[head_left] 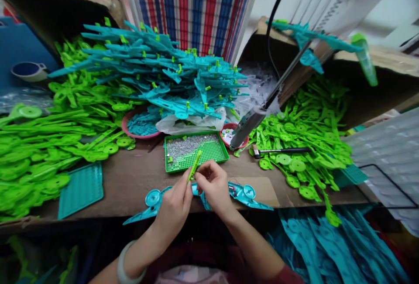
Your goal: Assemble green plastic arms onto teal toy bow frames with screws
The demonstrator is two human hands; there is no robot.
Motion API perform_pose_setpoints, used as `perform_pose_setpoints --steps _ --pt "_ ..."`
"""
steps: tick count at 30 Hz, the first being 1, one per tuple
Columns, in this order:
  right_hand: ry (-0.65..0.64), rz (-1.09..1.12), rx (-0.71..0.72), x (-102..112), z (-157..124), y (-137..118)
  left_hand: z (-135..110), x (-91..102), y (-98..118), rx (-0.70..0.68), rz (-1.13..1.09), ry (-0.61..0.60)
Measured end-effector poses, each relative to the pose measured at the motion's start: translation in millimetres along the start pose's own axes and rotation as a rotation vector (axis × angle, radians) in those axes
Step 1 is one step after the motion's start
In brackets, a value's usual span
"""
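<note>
My left hand [176,196] is closed around a slim lime-green plastic part [195,165], which sticks up past the fingertips. Right beside it, my right hand [214,183] has thumb and fingers pinched together near the lower end of that part; what sits between them is too small to make out. Below both hands, a long blue plastic piece [248,193] with round discs lies along the table's front edge, its middle partly hidden by the hands. Just beyond the fingertips stands a green perforated tray [209,153] holding many small silvery bits.
Lime-green parts are heaped at left [39,153] and right [294,157]. A blue stack [170,70] rises behind the tray. A hammer [281,150] rests on the right heap. A grey lamp-like arm [248,122] slants down beside a small red bowl [225,132].
</note>
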State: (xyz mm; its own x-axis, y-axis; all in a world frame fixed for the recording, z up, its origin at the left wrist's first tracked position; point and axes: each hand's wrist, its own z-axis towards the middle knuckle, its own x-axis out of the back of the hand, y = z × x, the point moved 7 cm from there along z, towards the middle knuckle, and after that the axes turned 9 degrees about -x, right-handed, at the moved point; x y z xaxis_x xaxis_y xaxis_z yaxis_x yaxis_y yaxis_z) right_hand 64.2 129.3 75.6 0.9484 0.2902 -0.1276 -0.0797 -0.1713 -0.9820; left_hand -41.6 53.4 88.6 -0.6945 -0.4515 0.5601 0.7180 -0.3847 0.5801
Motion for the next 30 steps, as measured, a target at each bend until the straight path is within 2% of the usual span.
perform_pose_setpoints --steps 3,7,10,15,19,21,27,30 --pt "0.045 -0.162 0.131 1 -5 -8 -3 -0.2 5 -0.07 0.025 0.028" --pt "-0.009 -0.209 0.231 2 -11 -10 -2 1.0 -1 0.05 -0.03 -0.015" --pt "-0.038 -0.187 0.223 5 -12 -6 -1 1.8 -5 0.118 -0.072 -0.042" --pt "0.031 -0.175 0.181 7 -11 -3 -2 -0.6 -3 0.065 -0.029 -0.038" --pt "-0.004 0.134 -0.045 3 -5 12 -2 -3.2 2 -0.007 0.019 -0.046" --pt "-0.032 0.203 -0.115 1 -4 16 -2 -2.3 2 -0.019 0.034 -0.043" --pt "-0.084 0.077 -0.046 2 -5 11 -4 0.4 -8 0.103 -0.059 -0.032" --pt "-0.084 0.013 0.003 3 -6 10 -7 -1.5 -9 0.115 -0.07 -0.035"
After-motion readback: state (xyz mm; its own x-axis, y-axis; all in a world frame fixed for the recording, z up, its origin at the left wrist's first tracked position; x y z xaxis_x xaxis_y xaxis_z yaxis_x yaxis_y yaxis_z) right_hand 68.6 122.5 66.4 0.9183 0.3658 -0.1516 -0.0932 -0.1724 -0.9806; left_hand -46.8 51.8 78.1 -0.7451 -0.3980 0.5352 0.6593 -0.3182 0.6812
